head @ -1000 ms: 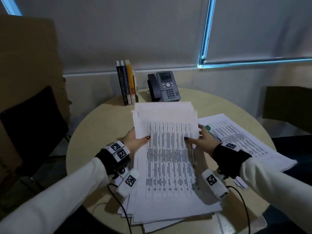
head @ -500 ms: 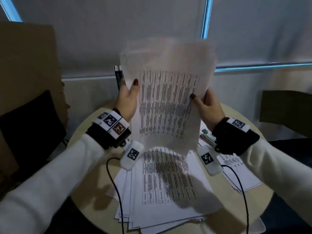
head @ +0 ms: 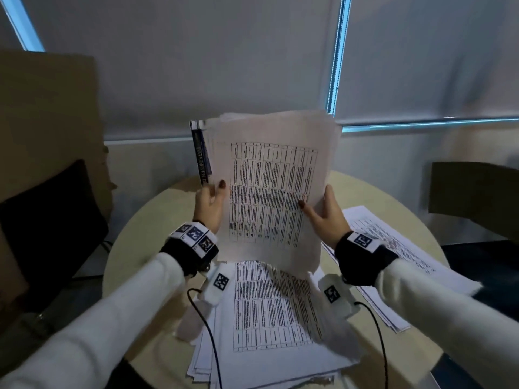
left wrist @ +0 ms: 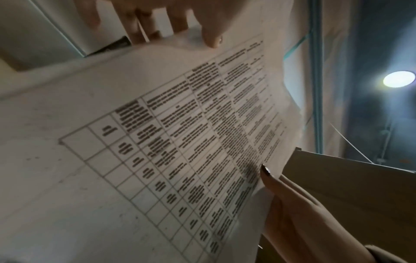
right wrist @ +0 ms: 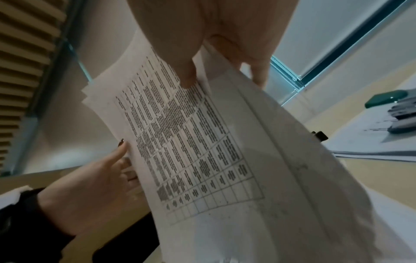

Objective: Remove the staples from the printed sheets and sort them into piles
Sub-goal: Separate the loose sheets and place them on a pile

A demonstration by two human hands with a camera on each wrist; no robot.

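Since the earlier frame the thick white bundle of printed sheets (head: 271,192) is lifted upright above the round beige table (head: 146,234); left hand (head: 209,206) and right hand (head: 324,217) grip its side edges; tap its bottom edge squarely to align

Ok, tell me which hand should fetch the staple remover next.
Probably the right hand: the green staple remover lies on the sheets on its side, while the left hand can keep gripping the lifted bundle.
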